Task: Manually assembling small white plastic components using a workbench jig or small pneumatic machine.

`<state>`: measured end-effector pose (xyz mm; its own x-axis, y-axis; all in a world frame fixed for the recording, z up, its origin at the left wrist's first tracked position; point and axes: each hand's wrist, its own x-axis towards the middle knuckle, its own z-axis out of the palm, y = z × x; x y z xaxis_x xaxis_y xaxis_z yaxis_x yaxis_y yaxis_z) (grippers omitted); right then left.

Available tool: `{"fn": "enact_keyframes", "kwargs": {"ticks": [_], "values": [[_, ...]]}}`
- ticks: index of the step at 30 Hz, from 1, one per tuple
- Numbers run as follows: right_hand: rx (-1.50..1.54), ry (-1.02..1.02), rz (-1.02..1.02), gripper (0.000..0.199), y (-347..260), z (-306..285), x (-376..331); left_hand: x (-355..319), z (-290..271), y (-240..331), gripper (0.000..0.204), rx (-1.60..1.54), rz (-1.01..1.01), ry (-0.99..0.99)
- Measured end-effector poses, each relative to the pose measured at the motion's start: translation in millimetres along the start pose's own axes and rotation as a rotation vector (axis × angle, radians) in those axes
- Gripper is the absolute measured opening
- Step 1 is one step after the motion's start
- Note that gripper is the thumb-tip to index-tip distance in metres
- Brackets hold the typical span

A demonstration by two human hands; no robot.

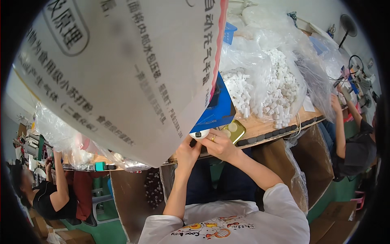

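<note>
A small white rounded part [201, 133] with a black square opening is at the table's front edge, in front of me. My right hand [218, 145], with a ring on one finger, pinches it from the right. The fingers of my left hand [188, 153] are bent closed against its lower left side, their tips partly hidden. Just beyond my hands stands a blue box [219, 112]. Beside my right hand lies a gold-rimmed tray [240, 132] with pale round pieces in it. A large white printed sheet [122, 81] with a pink edge hangs close to the camera and hides the left of the table.
Many small white cylindrical pieces [280, 87] spill from clear plastic bags on the wooden table [260, 127]. Dark round pieces [266, 136] line its front edge. Open cardboard boxes [310, 160] stand below. Co-workers sit at the left [53, 195] and the right [353, 150].
</note>
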<state>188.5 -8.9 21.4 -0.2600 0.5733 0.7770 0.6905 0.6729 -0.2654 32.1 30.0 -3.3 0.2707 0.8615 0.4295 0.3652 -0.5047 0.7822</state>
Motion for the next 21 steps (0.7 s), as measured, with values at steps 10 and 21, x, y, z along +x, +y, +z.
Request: {"fn": "enact_keyframes", "kwargs": {"ticks": [10,21], "values": [[-0.282,0.266,0.885,0.018,105,-73,-60,2,1,15,0.029,0.038,0.122,0.08],[-0.526,0.0,0.751,0.021,107,-59,-73,-9,-18,6,0.055,-0.081,-0.124,-0.086]]}}
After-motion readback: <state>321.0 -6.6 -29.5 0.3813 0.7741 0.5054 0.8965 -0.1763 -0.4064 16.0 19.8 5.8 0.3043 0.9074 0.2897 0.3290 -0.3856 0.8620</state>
